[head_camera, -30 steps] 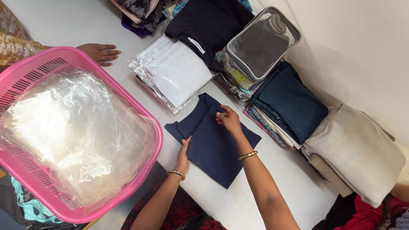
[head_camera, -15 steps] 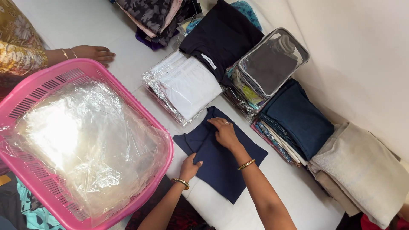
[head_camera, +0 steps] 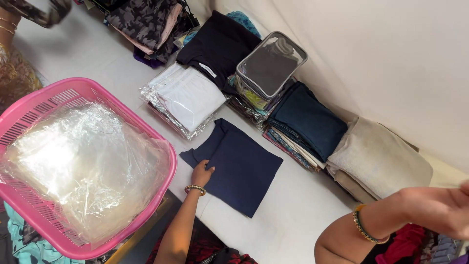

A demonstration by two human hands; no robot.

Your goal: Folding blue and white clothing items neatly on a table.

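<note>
Big pink plastic laundry basket point(head_camera: 161, 146) full of clear bags sits left on the white surface point(head_camera: 303, 215); folded navy cloth point(head_camera: 239, 164) lies flat beside it, left hand point(head_camera: 201, 172) pressing its edge to pin it, right hand point(head_camera: 452, 210) lifted away, loose, holding nothing

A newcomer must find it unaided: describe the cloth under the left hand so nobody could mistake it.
Start at the big pink basket full of clear plastic and look just to its right on the white surface. There the left hand presses on a folded navy cloth. Unlike the stacked and plastic-wrapped piles along the wall, it lies alone, flat and unwrapped.
</note>
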